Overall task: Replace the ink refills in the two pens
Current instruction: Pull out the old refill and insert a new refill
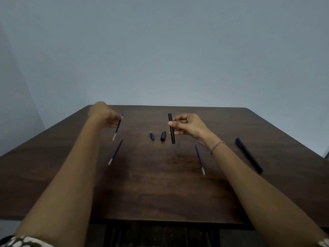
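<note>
Above the dark wooden table (160,193), the left hand (103,114) pinches a thin blue ink refill (117,127) while the right hand (188,125) grips an upright black plastic pen barrel (171,129).

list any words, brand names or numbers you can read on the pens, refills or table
None can be read.
pen barrel in the right hand: plain black, no print visible.
second pen: no print visible.
refill in the left hand: blurred, cannot tell.
</note>
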`<control>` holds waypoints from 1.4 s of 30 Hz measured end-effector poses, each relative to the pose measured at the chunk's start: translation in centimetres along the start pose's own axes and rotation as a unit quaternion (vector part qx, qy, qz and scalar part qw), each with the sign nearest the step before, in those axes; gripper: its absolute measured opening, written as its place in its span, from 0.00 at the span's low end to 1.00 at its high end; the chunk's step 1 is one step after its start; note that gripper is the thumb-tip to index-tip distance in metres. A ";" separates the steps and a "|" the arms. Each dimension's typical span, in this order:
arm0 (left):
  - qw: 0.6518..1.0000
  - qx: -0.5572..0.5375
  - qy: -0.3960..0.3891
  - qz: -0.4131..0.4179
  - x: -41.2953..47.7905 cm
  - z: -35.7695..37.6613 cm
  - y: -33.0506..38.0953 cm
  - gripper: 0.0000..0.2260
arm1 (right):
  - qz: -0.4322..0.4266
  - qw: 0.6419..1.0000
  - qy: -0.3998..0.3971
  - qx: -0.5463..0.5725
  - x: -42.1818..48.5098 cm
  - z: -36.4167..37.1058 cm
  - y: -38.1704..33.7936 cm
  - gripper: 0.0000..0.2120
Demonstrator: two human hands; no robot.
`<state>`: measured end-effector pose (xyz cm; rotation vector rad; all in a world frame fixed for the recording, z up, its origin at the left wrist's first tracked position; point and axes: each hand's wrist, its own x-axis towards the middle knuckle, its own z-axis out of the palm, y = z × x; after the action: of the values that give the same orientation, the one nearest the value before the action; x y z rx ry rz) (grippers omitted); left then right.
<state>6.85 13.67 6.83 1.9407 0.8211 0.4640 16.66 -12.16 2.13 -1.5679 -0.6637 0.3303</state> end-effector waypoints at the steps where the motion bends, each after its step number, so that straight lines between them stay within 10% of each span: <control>1: 0.999 0.031 -0.019 -0.014 0.0 0.0 -0.6 0.10 | -0.001 1.000 0.006 0.007 -0.1 0.0 0.0 0.08; 24: 0.974 0.215 0.069 0.029 -1.6 0.3 -3.1 0.14 | -0.022 0.998 0.050 0.022 -0.2 -0.1 -0.1 0.08; 31: 0.961 -0.115 -0.072 0.240 -6.0 7.9 4.1 0.08 | -0.110 0.982 0.145 0.045 0.0 -0.4 0.0 0.09; 42: 0.956 -0.126 -0.148 0.221 -7.4 13.9 3.6 0.05 | -0.113 0.977 0.177 0.030 0.4 -1.9 0.0 0.08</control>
<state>11.50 -1.41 3.45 1.8878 0.1222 0.4954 18.09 -13.40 2.39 -1.4297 -0.5403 -0.0985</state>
